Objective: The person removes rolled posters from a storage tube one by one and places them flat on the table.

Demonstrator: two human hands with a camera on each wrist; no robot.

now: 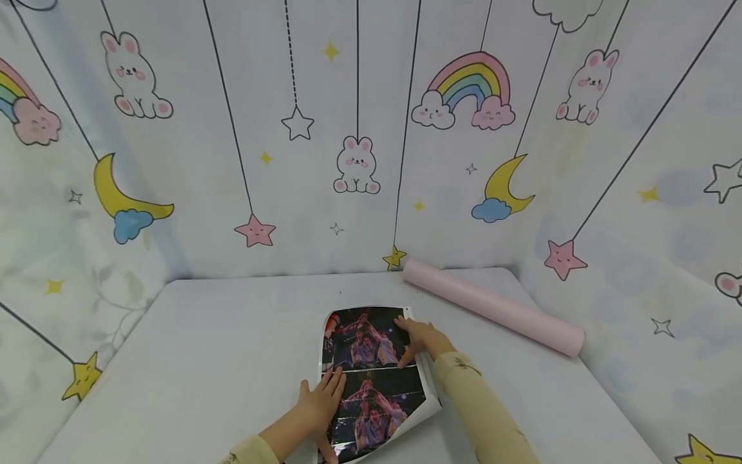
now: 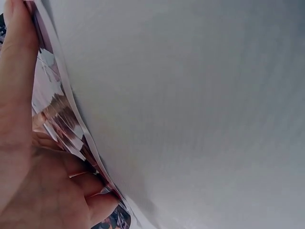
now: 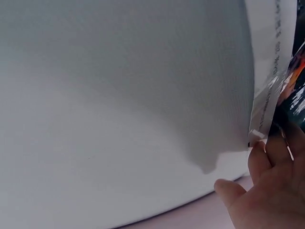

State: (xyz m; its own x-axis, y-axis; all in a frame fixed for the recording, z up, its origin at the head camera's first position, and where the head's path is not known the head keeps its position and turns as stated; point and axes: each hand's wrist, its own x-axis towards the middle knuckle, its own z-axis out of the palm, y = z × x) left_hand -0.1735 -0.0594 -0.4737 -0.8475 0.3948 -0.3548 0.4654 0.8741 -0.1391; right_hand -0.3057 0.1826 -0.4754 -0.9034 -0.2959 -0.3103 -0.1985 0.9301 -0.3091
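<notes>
A glossy printed sheet (image 1: 371, 393) with a white border lies on the white table, showing the same dark concert-like picture twice, one above the other. Its lower right edge lifts and curls off the surface. My left hand (image 1: 320, 407) rests on the sheet's left edge, fingers spread. In the left wrist view, the left hand's fingers (image 2: 97, 200) touch the glossy print. At the upper right edge, my right hand (image 1: 423, 338) presses on the sheet with fingers spread. The right wrist view shows my right hand (image 3: 274, 176) at the sheet's white margin (image 3: 267, 62), which carries small printed text.
A pale pink roll (image 1: 493, 306) lies diagonally along the back right of the white table (image 1: 232, 361). Behind and beside the table hang white cloth walls (image 1: 209, 161) printed with rabbits, stars, moons and rainbows.
</notes>
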